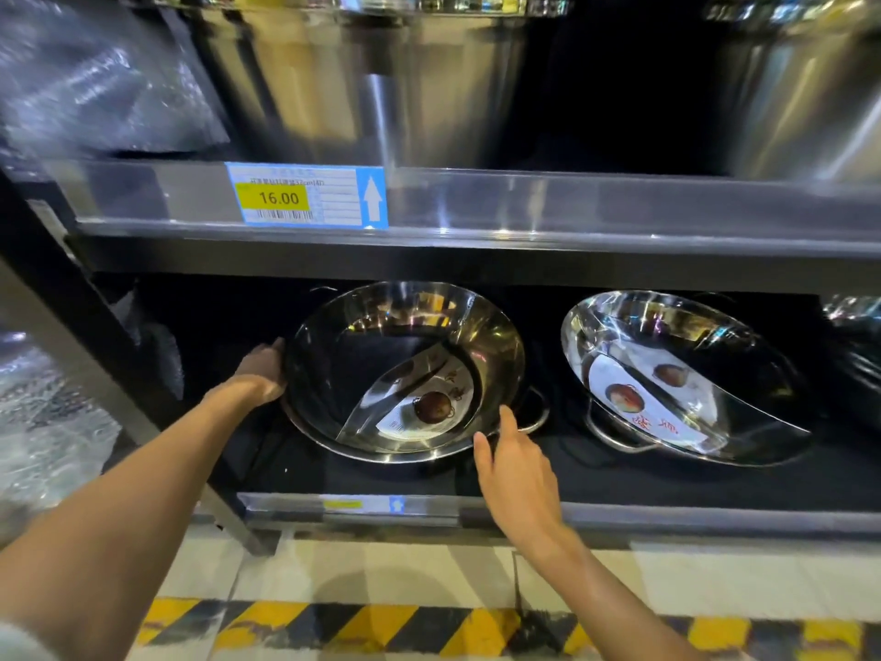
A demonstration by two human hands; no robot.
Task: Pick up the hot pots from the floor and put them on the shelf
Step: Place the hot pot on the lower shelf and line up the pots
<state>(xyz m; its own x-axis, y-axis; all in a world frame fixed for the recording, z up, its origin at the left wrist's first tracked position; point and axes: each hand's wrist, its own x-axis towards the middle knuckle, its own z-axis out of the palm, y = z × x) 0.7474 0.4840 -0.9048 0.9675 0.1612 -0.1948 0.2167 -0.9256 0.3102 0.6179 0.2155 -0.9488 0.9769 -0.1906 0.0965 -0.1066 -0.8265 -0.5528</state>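
A shiny round steel divided hot pot (pixel 405 369) leans tilted on the low black shelf (pixel 667 474). Left hand (pixel 262 369) grips its nine-o'clock rim; right hand (pixel 517 474), fingers spread, touches its four-o'clock edge. A second matching steel pot (pixel 681 374) sits at three o'clock.

On the bottom shelf (pixel 619 515), a divided steel hot pot (pixel 405 369) leans tilted toward the front edge, a paper label lying in its right compartment. The left hand (pixel 262 369) presses against its left rim; the right hand (pixel 515 474) hangs by its lower right rim, fingers loose, thumb touching the rim. A second hot pot (pixel 681 374) leans further right, well apart. A price tag (pixel 305 195) reading 16.00 sits on the upper shelf edge, large steel stockpots (pixel 381 78) above
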